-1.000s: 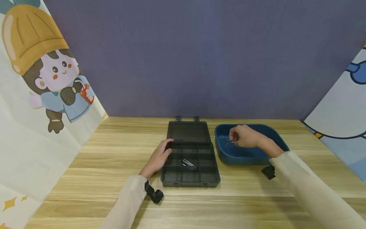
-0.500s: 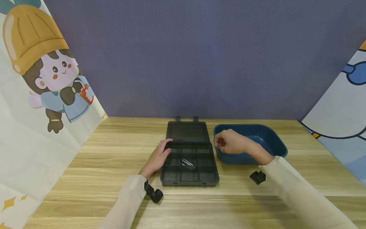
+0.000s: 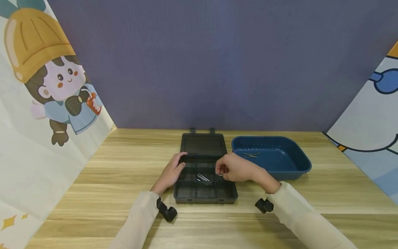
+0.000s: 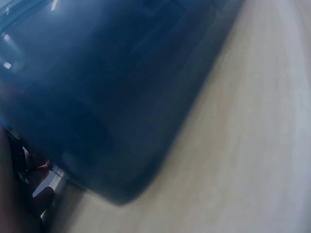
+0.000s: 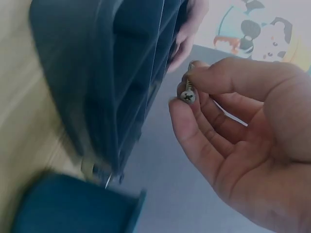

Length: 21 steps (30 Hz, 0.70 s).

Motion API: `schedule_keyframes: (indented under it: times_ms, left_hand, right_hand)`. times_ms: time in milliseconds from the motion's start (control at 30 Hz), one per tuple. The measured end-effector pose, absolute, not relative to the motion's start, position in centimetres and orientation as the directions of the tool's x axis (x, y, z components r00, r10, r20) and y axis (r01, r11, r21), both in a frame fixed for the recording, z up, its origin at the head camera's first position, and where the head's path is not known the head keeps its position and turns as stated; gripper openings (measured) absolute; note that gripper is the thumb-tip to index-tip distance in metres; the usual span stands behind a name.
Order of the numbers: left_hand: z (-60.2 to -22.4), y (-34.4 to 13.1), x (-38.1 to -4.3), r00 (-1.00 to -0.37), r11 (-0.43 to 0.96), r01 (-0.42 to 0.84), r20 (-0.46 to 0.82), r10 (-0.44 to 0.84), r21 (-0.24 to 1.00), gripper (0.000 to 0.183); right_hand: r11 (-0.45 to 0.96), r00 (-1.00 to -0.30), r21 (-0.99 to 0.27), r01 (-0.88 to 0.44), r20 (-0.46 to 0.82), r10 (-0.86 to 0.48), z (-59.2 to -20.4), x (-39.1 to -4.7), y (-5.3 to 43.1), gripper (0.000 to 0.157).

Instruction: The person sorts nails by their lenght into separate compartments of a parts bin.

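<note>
My right hand [image 3: 237, 167] pinches a small cross-head screw [image 5: 188, 96] between thumb and fingertips; its threaded shank runs up behind the head in the right wrist view. The hand is over the right column of a dark see-through compartment box [image 3: 206, 199], whose lid [image 3: 204, 143] lies folded back. Several slim silver pieces [image 3: 202, 177] lie in the middle compartment. My left hand [image 3: 169, 174] rests on the box's left edge, fingers extended toward the hinge. In the left wrist view the box's wall [image 4: 121, 145] fills much of the picture.
A blue plastic bin [image 3: 280, 175] stands right of the box, with several screws [image 3: 252, 156] at its left side. Both sit on a wood-grain table [image 3: 109, 173], with a grey-blue panel [image 3: 199, 69] behind. A black strap-on camera [image 3: 168, 212] is on each wrist.
My right hand has come out of the blue bin and moved left over the compartment box, carrying the screw. My left hand stays at the box's left edge.
</note>
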<state>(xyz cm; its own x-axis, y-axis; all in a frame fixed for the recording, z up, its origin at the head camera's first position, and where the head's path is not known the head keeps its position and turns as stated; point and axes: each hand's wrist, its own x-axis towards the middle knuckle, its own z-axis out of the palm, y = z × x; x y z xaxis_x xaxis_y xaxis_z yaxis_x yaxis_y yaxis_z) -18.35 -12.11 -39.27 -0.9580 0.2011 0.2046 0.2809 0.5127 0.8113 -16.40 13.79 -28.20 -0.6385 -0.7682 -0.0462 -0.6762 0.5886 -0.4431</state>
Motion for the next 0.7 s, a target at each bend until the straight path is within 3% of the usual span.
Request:
schedule_keyframes:
  times_ms: [700]
  left_hand:
    - [-39.2,-12.1,-18.1,-0.96,0.508,0.274,0.204,0.191,0.816,0.044]
  right_hand:
    - [0.522,-0.574,-0.456,-0.721,-0.03,-0.819,-30.5,-14.6,9.1,0.016]
